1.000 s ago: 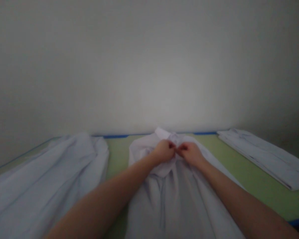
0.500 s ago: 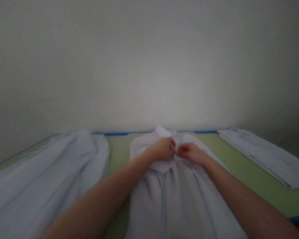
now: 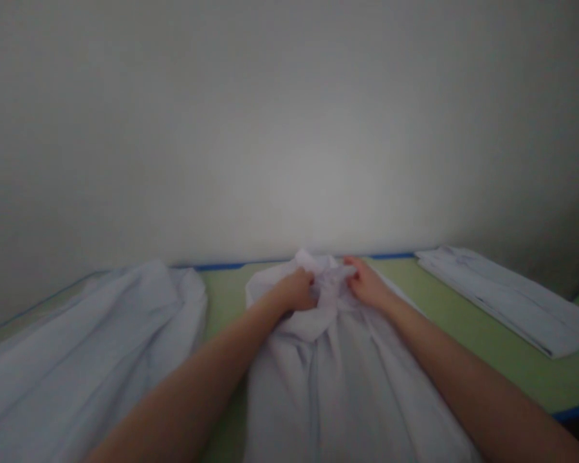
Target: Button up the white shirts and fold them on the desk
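Note:
A pale white shirt (image 3: 338, 379) lies spread lengthwise on the green table (image 3: 468, 321), collar end away from me near the wall. My left hand (image 3: 294, 292) is closed on the collar fabric at the left of the neck. My right hand (image 3: 367, 286) grips the collar at the right of the neck, its fingers curled into the cloth. A bunched fold of collar (image 3: 328, 280) stands up between the two hands. Both forearms stretch over the shirt's body.
A loose heap of pale cloth (image 3: 91, 354) covers the left of the table. A flat folded stack of white garments (image 3: 506, 296) lies at the right. A blue edge strip (image 3: 222, 265) runs along the wall. The plain wall stands close behind.
My hands, pinched close together at the middle of the collar, have drawn apart and moved slightly farther away. The collar fabric now bunches up between them.

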Tool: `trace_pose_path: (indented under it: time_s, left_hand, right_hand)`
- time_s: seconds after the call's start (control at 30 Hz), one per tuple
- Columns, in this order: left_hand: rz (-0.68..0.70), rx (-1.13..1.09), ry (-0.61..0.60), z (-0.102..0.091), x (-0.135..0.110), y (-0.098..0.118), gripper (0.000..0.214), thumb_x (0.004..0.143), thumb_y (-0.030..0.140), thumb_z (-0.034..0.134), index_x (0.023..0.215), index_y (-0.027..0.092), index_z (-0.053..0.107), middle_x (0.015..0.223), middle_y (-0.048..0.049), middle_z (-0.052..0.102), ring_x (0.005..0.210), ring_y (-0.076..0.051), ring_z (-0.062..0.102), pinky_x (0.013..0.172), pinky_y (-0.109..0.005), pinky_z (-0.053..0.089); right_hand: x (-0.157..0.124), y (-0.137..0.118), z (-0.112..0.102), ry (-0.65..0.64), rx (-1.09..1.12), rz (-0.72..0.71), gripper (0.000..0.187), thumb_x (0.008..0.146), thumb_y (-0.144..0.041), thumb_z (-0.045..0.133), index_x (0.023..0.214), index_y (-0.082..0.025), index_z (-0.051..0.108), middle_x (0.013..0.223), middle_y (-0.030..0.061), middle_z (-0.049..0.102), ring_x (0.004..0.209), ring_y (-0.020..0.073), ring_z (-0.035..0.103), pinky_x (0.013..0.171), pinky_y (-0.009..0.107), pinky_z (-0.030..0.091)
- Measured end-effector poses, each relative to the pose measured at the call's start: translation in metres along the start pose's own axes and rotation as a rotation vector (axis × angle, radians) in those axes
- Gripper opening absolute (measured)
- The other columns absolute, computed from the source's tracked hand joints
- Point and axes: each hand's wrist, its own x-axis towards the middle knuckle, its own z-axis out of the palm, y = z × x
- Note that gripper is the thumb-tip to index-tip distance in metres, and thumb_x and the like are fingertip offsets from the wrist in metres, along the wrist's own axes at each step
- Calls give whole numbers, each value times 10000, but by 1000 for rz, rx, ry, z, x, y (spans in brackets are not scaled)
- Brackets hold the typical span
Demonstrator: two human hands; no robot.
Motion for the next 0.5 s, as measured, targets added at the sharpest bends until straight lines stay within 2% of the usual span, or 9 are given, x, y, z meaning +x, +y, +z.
trace_pose_path:
  time_s: [0.07,0.1,0.17,0.23,0.27,0.33,0.5]
  left_hand:
    - [16,1,-21,2,0,-2,481,664,391,603,1082,157,554,1098,-129,548,934,-235,580,835,-306,450]
    - [26,1,-19,2,0,-3,494,668,388,599,1101,156,547,1106,-133,548,939,-238,581,840,-311,450]
    - [36,-4,-19,2,1,-5,525,671,393,594,1137,161,529,1132,-138,544,958,-242,580,849,-318,449]
    - [36,-3,-43,0,0,-8,576,657,413,609,1166,159,512,1157,-146,540,983,-248,574,854,-320,448]
    - [33,5,-61,-1,0,-9,601,650,420,617,1175,149,506,1165,-154,539,993,-252,571,856,-321,448]
    - [1,39,-101,-6,-2,-11,604,656,410,617,1177,126,506,1171,-171,545,1003,-260,569,857,-325,448]
    - [-107,171,-149,-22,-8,-19,473,698,239,557,1139,70,545,1164,-205,571,1049,-277,558,894,-325,423]
  right_hand:
    - [18,-5,3,-49,-180,-144,619,762,-142,484,1365,-150,346,1383,126,390,1212,196,426,984,339,364]
    - [29,-8,5,-121,-251,-184,643,762,-155,502,1381,-146,329,1396,118,380,1246,193,388,1002,324,343]
    - [50,-14,8,-292,-352,-190,604,744,-195,564,1331,-173,425,1280,89,521,1148,184,488,927,273,392]
    - [71,-16,7,-384,-413,-145,405,721,-210,600,1126,-205,613,1026,53,664,941,173,595,805,238,429]
    - [81,-15,5,-386,-437,-120,292,724,-206,595,1008,-208,665,930,48,684,872,171,609,771,234,428]
    - [99,-11,-2,-331,-489,-69,186,758,-189,550,884,-188,687,893,74,683,859,183,604,768,250,414]
    - [126,-6,-18,-141,-544,16,214,817,-161,463,935,-145,641,998,140,629,948,220,557,821,302,390]
